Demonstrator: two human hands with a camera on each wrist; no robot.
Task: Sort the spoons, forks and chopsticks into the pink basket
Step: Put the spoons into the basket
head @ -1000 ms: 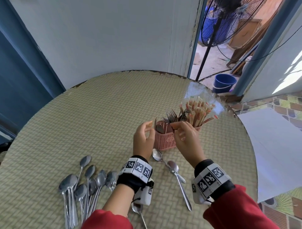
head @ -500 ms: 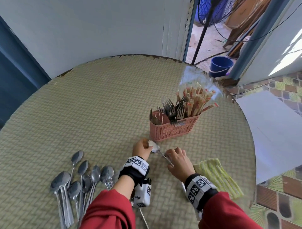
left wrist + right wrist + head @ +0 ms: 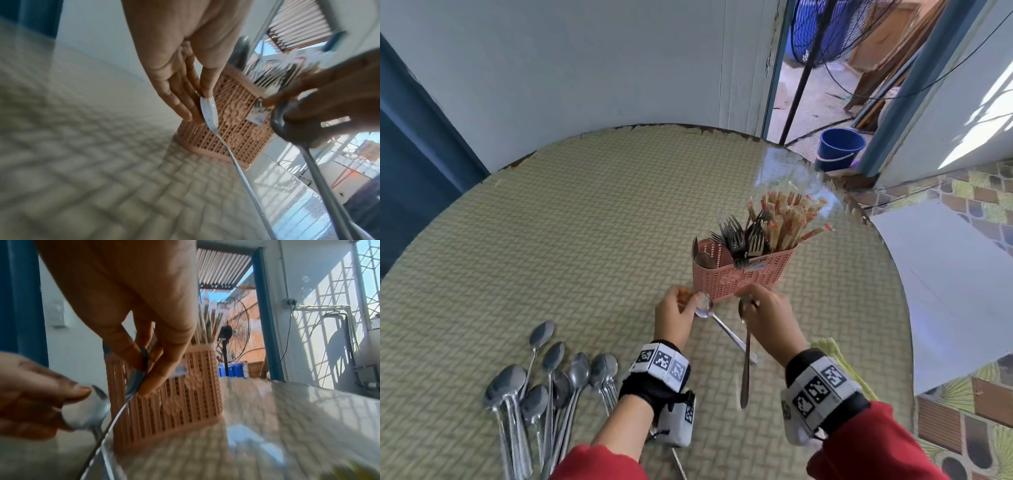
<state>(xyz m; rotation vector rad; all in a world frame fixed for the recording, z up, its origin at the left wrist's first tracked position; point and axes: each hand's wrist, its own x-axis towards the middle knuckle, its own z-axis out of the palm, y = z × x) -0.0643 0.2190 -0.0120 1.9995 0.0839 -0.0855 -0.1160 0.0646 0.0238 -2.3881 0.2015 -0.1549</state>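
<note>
The pink basket [image 3: 743, 277] stands on the round table, holding forks [image 3: 736, 236], wrapped chopsticks [image 3: 787, 219] and a spoon at its left end. Just in front of it, my left hand [image 3: 693, 301] pinches the bowl of a spoon [image 3: 703, 305], whose handle slants down to the right. My right hand [image 3: 750, 301] pinches the bowl of a second spoon [image 3: 744, 310], handle hanging toward me. The left wrist view shows the left hand's fingers [image 3: 185, 104] on its spoon [image 3: 208, 112]. In the right wrist view the right hand's fingertips [image 3: 152, 382] pinch the other spoon [image 3: 137, 378].
Several loose spoons [image 3: 544, 383] lie in a pile on the woven table cover at the near left. A green cloth [image 3: 835, 353] lies by my right wrist. Beyond the table's far right edge are a blue bucket [image 3: 839, 147] and a standing fan [image 3: 835, 31].
Both hands dropped from the basket's top to the two spoons lying in front of it. Each has now pinched a spoon by its bowl and raised it.
</note>
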